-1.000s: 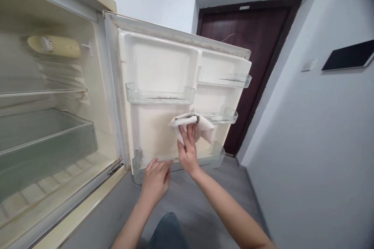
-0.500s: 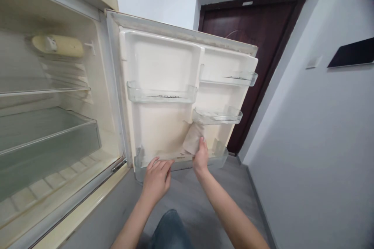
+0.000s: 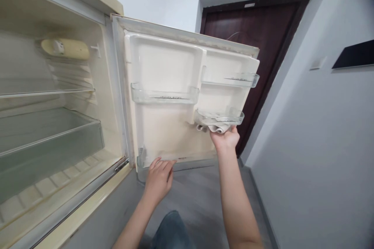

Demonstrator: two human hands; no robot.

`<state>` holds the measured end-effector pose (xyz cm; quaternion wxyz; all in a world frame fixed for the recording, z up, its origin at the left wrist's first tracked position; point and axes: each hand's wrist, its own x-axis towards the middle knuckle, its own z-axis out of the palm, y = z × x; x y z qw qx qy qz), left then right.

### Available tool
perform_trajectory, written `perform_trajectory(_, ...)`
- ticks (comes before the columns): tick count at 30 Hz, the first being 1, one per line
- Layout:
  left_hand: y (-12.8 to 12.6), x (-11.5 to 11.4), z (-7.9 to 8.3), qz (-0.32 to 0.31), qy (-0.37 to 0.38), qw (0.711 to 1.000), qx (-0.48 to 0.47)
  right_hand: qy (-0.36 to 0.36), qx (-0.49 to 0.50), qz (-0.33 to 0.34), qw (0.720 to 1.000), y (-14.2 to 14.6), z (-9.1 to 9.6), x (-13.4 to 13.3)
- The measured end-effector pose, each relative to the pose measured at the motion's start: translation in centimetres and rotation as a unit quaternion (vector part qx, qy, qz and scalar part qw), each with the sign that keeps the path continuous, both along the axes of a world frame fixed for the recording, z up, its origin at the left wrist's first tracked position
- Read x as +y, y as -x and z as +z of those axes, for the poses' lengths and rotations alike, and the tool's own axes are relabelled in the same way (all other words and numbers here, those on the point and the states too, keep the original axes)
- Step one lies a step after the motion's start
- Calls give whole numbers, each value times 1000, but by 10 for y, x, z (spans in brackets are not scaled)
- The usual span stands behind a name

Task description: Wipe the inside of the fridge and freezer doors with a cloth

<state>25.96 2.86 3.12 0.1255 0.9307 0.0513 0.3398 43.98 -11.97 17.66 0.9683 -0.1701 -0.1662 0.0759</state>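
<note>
The right hand [image 3: 225, 138] is closed around a bunched white cloth [image 3: 212, 128] and presses it up against the underside of a small clear shelf [image 3: 219, 118], near the right edge of the open fridge door [image 3: 163, 124]. The left hand [image 3: 158, 178] is open and holds nothing. Its fingers lie flat on the front rim of the bottom shelf [image 3: 189, 162], along the lower edge of the door. Higher on the door are a long clear shelf [image 3: 163, 95] on the left side and another one [image 3: 242, 80] near the upper right corner. To the left stands the open fridge [image 3: 49, 132] with its glass shelves. Behind the fridge door is a dark brown door [image 3: 257, 35], and below is a grey floor [image 3: 198, 198].
</note>
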Motion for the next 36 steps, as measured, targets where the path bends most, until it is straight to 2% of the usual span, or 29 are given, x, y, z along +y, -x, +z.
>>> perform_trajectory(4, -2, 0, 0, 2, -7, 1000, -8, 21, -43, 52, 997, 19, -4, 22)
perform_trajectory(8, -3, -1, -1, 5, -1, 1000, 2, 41, -44, 108, 992, 38, -13, 35)
perform_trajectory(11, -3, -1, -1, 4, 2, 1000, 8, 52, -37, 127, 990, 42, -17, 31)
perform_trajectory(14, -2, 0, -2, 3, 6, 1000, 10, 70, -25, 135, 988, 39, -19, 13)
perform_trajectory(17, 0, 1, -2, -6, 9, 1000, 9, 77, -29, 111, 990, 31, -21, -11)
perform_trajectory(21, 0, 1, -3, -8, 9, 1000, 6, 56, -41, 31, 997, 15, -24, -40)
perform_trajectory(25, -1, 0, -4, -3, 4, 1000, 7, 62, -25, -18, 998, 2, -27, -52)
perform_trajectory(30, -2, 0, -3, -3, 5, 1000, 10, 88, -44, -10, 995, 8, -29, -34)
perform_trajectory(36, -2, 1, -4, 0, 3, 1000, 12, 94, -63, 49, 992, 45, -26, -3)
